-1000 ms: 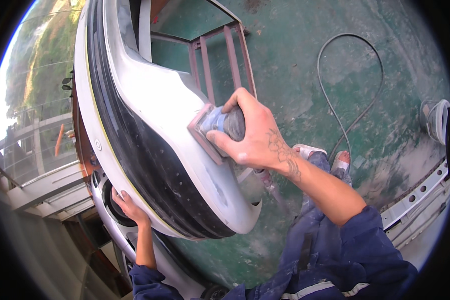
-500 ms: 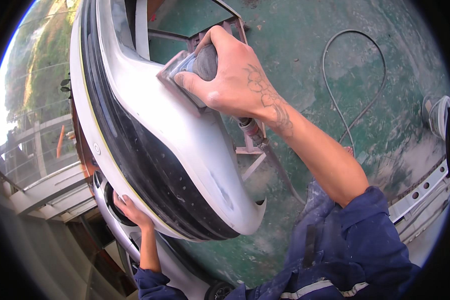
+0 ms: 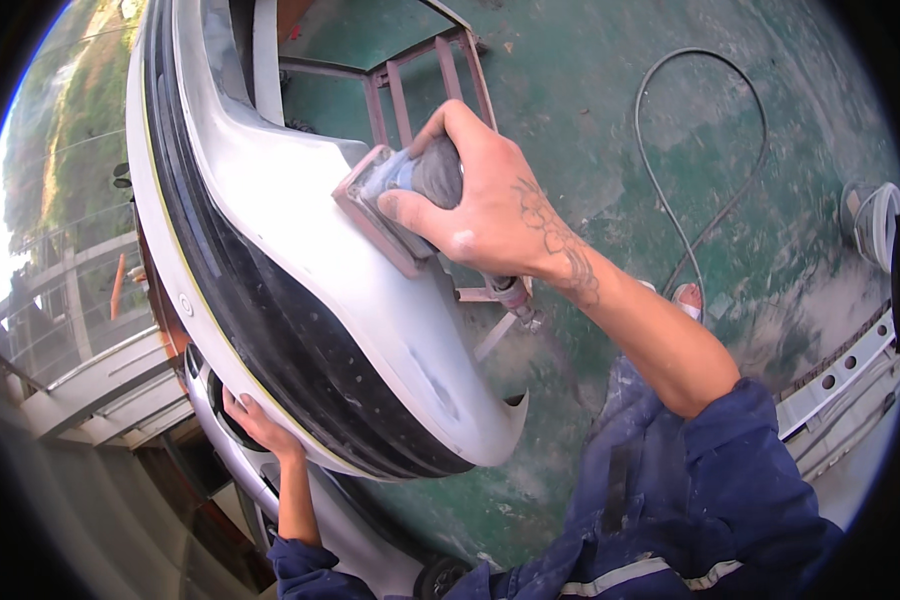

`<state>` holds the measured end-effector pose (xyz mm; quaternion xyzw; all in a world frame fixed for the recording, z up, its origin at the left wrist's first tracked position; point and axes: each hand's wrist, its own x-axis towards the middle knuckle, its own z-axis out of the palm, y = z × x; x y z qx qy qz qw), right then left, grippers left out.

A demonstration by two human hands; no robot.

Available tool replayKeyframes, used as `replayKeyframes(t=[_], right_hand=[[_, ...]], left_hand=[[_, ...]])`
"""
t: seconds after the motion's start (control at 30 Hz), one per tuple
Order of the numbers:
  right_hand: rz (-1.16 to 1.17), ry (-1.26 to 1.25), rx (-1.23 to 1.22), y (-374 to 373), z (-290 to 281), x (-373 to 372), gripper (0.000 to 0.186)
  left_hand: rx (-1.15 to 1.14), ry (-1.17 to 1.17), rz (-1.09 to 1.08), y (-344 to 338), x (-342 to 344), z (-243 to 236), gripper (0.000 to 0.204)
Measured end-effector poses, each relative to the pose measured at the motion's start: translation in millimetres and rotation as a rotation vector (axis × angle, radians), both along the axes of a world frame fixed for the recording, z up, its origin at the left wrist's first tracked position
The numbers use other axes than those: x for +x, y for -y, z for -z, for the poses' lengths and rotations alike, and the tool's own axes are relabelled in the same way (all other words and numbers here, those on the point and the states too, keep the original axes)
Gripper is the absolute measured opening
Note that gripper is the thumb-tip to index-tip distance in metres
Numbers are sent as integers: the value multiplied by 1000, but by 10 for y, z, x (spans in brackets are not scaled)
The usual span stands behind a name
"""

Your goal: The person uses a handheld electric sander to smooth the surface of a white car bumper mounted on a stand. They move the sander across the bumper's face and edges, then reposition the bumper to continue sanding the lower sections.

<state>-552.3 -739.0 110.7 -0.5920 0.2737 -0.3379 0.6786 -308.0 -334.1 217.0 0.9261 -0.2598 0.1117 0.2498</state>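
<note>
A white car bumper [image 3: 340,245] with a black lower trim strip [image 3: 300,335] runs from the top left toward the middle. In my right hand [image 3: 490,200] is an air sander [image 3: 435,175], thumb and fingers wrapped round its grey rounded top. The sander's rectangular dusty pad [image 3: 380,215] lies against the white surface at the bumper's inner edge, and a hose fitting [image 3: 515,295] sticks out below the hand. My left hand [image 3: 262,425] rests at the bumper's outer edge, its visible fingers stretched out; part of it is hard to make out.
A pinkish metal stand [image 3: 395,95] is under the bumper. A looped grey hose [image 3: 642,130] lies on the dusty green floor [image 3: 570,80]. At the right are a white bucket [image 3: 855,215] and a perforated metal strip [image 3: 840,370]. A silver car [image 3: 370,545] stands at lower left.
My right hand and the sander have shifted right and toward me along the bumper. My left hand stays at the outer edge. A foot now shows more beside the hose.
</note>
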Motion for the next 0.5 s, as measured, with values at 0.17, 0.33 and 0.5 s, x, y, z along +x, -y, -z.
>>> replayKeyframes(t=[0.17,0.33,0.5], right_hand=[[-64,19,161,-828,389,-535,50],[-154,108,360,-1219,727,-707,49],[-160,199,487,-941,793,-523,44]], left_hand=[[-59,-34,42,22,10,-4,62],[-40,1,5,-15,25,8,62],[-38,24,-24,11,31,23,62]])
